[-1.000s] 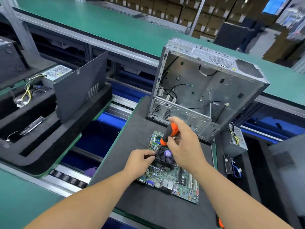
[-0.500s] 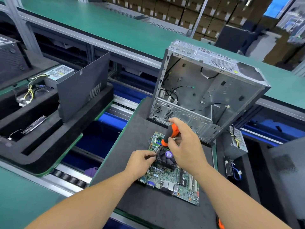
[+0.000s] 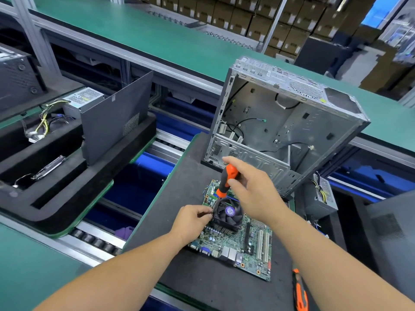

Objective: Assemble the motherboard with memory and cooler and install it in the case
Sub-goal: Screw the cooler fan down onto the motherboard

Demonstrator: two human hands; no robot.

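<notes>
Right hand (image 3: 253, 194) grips the screwdriver (image 3: 226, 181), shaft slanting down to the cooler's (image 3: 228, 213) left corner, where left hand (image 3: 190, 221) seemingly pinches the tip, board (image 3: 235, 241) mid-mat, case (image 3: 285, 122) behind.

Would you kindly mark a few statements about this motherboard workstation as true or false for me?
1. The right hand holds an orange-handled screwdriver over the cooler. True.
2. The motherboard is already mounted inside the case. False: it lies on the dark mat in front of the case.
3. The left hand rests at the cooler's left edge, fingers curled. True.
4. The case holds a power supply. False: its interior shows only loose cables; a power supply sits outside, to its right.
5. A second orange tool lies on the mat near the right forearm. True.
</notes>
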